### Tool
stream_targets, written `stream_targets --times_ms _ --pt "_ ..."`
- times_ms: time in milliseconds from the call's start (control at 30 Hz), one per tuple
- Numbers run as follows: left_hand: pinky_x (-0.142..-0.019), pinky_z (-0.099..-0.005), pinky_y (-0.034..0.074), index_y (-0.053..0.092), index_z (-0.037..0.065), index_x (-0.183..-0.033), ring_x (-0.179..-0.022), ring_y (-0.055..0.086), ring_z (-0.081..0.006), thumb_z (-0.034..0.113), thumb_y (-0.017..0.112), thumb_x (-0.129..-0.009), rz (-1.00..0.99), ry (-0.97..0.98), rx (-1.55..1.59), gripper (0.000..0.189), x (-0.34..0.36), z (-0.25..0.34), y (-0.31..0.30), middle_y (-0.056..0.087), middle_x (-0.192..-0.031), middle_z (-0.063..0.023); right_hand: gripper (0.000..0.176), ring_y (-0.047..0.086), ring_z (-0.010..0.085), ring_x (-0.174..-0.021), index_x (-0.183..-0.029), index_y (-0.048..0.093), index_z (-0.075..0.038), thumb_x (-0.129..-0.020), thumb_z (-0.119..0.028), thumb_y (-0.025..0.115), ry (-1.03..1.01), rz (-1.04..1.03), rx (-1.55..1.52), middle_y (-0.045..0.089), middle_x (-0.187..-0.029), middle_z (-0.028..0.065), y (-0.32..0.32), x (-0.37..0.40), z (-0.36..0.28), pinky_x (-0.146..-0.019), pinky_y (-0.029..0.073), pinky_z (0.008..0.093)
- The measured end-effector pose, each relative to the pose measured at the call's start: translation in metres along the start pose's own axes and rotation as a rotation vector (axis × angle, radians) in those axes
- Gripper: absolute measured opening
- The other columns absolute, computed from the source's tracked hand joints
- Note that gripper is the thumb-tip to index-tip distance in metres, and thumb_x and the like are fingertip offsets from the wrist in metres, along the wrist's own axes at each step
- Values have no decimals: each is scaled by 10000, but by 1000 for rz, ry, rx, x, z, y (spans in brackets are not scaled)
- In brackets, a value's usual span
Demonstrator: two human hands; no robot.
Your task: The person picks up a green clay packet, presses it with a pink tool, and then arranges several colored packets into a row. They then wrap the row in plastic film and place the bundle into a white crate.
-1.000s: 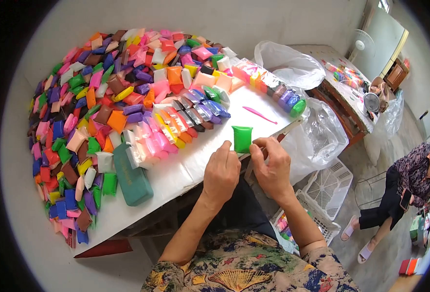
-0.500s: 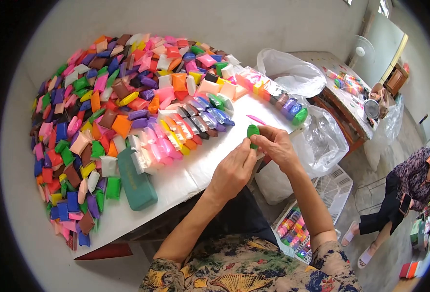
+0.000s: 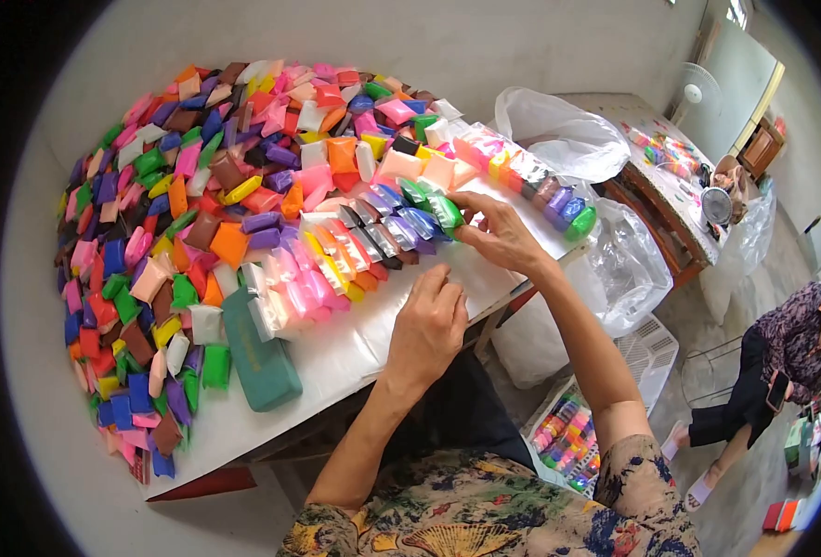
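My right hand (image 3: 496, 232) pinches a green packet (image 3: 445, 213) at the right end of the overlapping rows of coloured packets (image 3: 364, 239). Beside it lies another green packet, with blue, purple and black ones to the left. My left hand (image 3: 427, 325) rests low over the white table (image 3: 345, 343), its fingers curled and nothing visible in them. A teal case (image 3: 264, 357) lies left of that hand, just below the pink packets.
A large heap of coloured packets (image 3: 188, 204) covers the table's left and back. Another packet row (image 3: 531, 186) lies at the right edge, near plastic bags (image 3: 559, 130). Below right stands a white basket (image 3: 647, 357) by a packet-filled one. A person (image 3: 763, 357) sits far right, holding a phone.
My right hand has moved left and up with the green packet to the end of the rows. My left hand has let go of it and moved down and left. The pink strip is hidden.
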State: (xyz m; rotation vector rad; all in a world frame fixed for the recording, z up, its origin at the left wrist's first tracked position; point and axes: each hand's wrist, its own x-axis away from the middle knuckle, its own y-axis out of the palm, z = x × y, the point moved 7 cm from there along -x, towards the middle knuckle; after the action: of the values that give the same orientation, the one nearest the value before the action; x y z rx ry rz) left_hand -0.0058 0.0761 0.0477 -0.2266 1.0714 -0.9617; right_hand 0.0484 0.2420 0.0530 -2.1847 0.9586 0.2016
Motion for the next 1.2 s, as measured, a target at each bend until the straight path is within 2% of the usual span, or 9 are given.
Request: stream_targets --times_ms 133,333,433,767,800,900,933,1033,1200 --pt "-910 -428 482 627 -50 -969 -1058 595 -383 24 618 -852 5 -6 21 139 0 1 -1 592 -1153 -214 478 625 212 -751 -1252 619 -37 -784 -132 601 -33 34 -1 681 -1027 164 3 -7 5 -668 511 324" --pt "-919 -426 478 628 -47 -965 -1069 590 -379 28 618 -854 4 -23 73 134 0 -2 -3 595 -1149 -211 407 633 134 -782 -1250 624 -44 -845 -78 613 -44 114 42 663 -1055 96 8 -3 11 -655 506 272" --pt "-922 -426 476 630 -47 -962 -1074 587 -376 26 622 -850 2 -21 63 134 1 -2 -2 592 -1161 -209 376 644 289 -786 -1186 637 -47 -816 -107 604 -8 178 68 637 -1016 160 11 1 11 -748 524 391" --pt "-764 -333 518 637 -38 -1010 -841 655 -250 -20 576 -904 217 -82 461 123 12 22 -54 660 -957 -147 348 639 328 -918 -1154 623 13 -838 -128 657 -90 352 260 633 -1082 181 -1 23 -10 -826 496 428" --pt "-721 -328 515 631 -40 -1021 -798 647 -230 -30 572 -904 269 -159 590 132 18 34 -73 658 -905 -140 331 644 317 -908 -1138 627 18 -838 -119 660 -101 382 255 637 -1076 177 -6 31 -19 -800 505 414" --pt "-579 -334 542 556 -13 -1109 -662 622 -224 20 555 -925 573 129 823 187 33 80 -153 666 -865 -173 176 649 185 -744 -1035 653 18 -871 -47 649 -174 458 -3 679 -935 108 -26 56 -84 -593 494 274" --pt "-632 -322 517 519 7 -1133 -754 566 -209 102 600 -936 527 100 1004 233 43 98 -173 589 -904 -121 152 644 161 -734 -1034 656 7 -887 -24 632 -199 468 -106 686 -909 102 -32 67 -111 -617 493 273" --pt "-676 -268 445 381 -43 -1287 -795 471 -185 199 587 -984 493 499 859 439 44 136 -221 470 -893 -85 154 650 210 -756 -1007 632 30 -919 -89 590 -454 398 -442 674 -833 143 -58 114 -199 -659 499 291" --pt "-573 -268 523 471 146 -1337 -725 501 -130 253 577 -981 228 542 884 386 43 157 -254 525 -952 36 482 502 179 -821 -1383 480 -166 -956 -361 587 -699 199 -594 576 -1005 40 -82 168 -289 -611 458 295"
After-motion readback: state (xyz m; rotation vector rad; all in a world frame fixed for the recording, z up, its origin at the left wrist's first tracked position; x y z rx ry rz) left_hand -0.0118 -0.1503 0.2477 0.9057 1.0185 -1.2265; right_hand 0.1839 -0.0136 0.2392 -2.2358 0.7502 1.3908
